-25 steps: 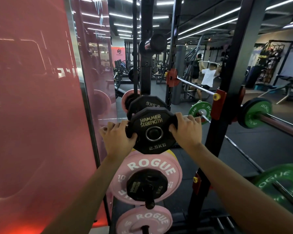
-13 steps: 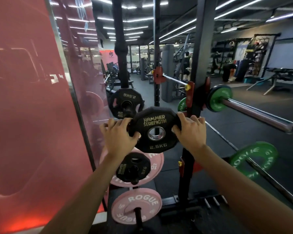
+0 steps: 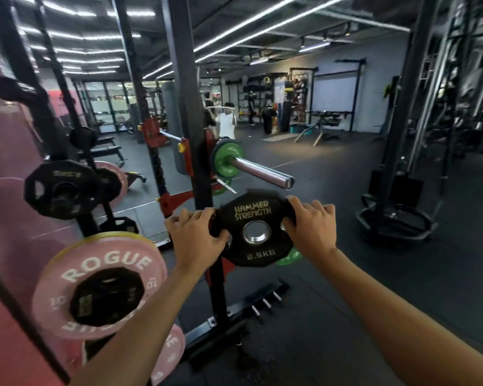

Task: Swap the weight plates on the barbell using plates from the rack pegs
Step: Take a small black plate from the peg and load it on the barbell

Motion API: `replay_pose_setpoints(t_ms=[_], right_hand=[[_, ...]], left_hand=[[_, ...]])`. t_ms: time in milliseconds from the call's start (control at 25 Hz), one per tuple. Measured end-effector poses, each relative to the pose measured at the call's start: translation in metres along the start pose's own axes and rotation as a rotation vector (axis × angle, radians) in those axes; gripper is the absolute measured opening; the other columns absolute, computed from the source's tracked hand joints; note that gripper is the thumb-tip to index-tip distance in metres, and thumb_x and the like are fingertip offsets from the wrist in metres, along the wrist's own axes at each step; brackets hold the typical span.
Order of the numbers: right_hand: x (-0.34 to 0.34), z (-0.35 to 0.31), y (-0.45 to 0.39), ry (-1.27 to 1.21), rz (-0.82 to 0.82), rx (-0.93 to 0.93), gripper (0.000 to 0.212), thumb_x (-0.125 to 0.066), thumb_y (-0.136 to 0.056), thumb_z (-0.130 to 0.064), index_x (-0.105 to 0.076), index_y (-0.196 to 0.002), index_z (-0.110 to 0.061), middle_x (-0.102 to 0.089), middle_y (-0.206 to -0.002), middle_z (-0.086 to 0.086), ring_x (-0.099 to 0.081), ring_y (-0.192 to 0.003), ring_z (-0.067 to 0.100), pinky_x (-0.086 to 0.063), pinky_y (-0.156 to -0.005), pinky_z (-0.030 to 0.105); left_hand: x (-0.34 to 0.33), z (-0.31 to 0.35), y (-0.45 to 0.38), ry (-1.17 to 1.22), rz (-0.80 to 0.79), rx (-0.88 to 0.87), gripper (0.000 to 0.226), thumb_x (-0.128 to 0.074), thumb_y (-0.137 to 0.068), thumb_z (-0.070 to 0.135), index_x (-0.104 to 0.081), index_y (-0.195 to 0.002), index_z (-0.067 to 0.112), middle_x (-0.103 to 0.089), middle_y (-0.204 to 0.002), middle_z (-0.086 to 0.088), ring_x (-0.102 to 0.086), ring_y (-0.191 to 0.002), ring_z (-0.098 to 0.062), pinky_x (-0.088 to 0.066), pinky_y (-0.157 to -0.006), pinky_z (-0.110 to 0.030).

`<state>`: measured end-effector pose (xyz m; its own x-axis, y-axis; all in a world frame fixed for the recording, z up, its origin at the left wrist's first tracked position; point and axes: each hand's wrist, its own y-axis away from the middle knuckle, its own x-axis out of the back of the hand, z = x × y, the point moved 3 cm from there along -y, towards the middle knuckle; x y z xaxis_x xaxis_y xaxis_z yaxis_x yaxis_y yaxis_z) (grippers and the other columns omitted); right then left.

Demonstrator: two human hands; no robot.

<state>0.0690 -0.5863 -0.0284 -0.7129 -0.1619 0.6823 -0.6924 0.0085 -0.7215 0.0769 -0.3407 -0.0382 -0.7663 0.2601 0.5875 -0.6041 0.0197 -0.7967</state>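
I hold a black 2.5 kg Hammer Strength plate (image 3: 255, 228) upright in front of me, my left hand (image 3: 197, 236) on its left edge and my right hand (image 3: 311, 228) on its right edge. It hangs free of the pegs, just below and in front of the bare chrome barbell sleeve (image 3: 262, 172). A small green plate (image 3: 224, 160) sits on that sleeve against the collar. At left, the rack pegs carry another black plate (image 3: 63, 189) and a pink Rogue plate (image 3: 95, 282) with a black plate over its centre.
The black rack upright (image 3: 190, 112) with red hooks stands just left of the sleeve. Its base foot with short steel pins (image 3: 265, 302) lies on the dark rubber floor. A green plate (image 3: 287, 257) shows below the held plate. People stand far behind; another frame (image 3: 396, 190) is at right.
I have carried the black 2.5 kg plate away from the rack pegs to the right, toward the barbell's end. The view has swung right, so the pegs now sit at far left.
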Motion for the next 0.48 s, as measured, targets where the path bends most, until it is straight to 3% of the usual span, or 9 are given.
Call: replay_pose_setpoints(t_ms=[200, 480], right_hand=[[-0.011, 0.064, -0.016, 0.042, 0.03, -0.059, 0.03, -0.059, -0.082, -0.031, -0.058, -0.111, -0.022, -0.068, -0.076, -0.002, -0.058, -0.077, 0.028, -0.032, -0.077, 0.039], [-0.061, 0.12, -0.075, 0.091, 0.023, -0.055, 0.032, -0.066, -0.08, -0.03, -0.059, -0.11, -0.022, -0.069, -0.073, -0.002, -0.06, -0.076, 0.028, -0.03, -0.076, 0.038]], left_hand=[[-0.047, 0.05, -0.027, 0.091, 0.036, -0.074, 0.037, -0.063, -0.063, 0.051, -0.067, -0.092, 0.028, -0.063, -0.073, 0.011, -0.05, -0.084, -0.02, -0.026, -0.081, -0.039], [-0.127, 0.079, -0.082, 0.16, -0.028, -0.081, 0.033, -0.066, -0.067, 0.047, -0.068, -0.091, 0.025, -0.067, -0.079, 0.009, -0.056, -0.086, -0.021, -0.034, -0.083, -0.044]])
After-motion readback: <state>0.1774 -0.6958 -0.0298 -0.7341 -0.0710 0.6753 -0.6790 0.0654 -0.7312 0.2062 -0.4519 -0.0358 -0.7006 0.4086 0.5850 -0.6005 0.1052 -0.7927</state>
